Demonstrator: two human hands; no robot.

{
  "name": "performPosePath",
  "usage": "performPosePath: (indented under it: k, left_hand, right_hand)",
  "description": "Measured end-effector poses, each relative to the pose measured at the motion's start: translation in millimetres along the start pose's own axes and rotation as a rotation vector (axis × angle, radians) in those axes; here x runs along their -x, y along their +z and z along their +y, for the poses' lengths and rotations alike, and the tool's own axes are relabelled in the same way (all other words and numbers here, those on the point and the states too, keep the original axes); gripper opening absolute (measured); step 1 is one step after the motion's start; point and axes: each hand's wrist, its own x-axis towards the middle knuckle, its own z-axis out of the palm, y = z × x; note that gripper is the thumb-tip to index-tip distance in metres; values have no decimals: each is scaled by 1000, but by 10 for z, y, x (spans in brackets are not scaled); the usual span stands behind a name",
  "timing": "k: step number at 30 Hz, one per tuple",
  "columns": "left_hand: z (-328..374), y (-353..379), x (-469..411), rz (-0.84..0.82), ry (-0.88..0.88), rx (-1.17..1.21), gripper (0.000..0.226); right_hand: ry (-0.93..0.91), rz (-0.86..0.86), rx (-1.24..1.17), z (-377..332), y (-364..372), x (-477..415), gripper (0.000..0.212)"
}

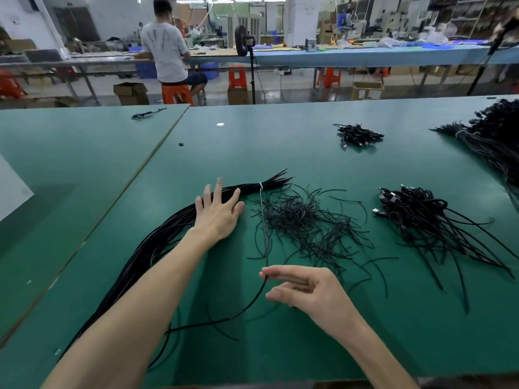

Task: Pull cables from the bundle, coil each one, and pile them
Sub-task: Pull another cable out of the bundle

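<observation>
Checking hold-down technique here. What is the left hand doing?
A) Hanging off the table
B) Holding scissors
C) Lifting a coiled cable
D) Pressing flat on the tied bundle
D: the left hand lies spread flat on the bundle, while the right hand pinches one cable.

Black cables (157, 242), green table (280, 147)
</observation>
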Motion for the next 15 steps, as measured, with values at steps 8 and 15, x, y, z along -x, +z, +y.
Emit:
performPosePath:
  k: [8,15]
  left_hand:
    - [-26,-12,-168,3,-26,-28,51]
    - [-17,-23,-205,46,-14,-48,50]
  right_hand:
    - [-9,-10,-98,-51,-7,20,30]
    - [11,-42,-181,-27,4,22,36]
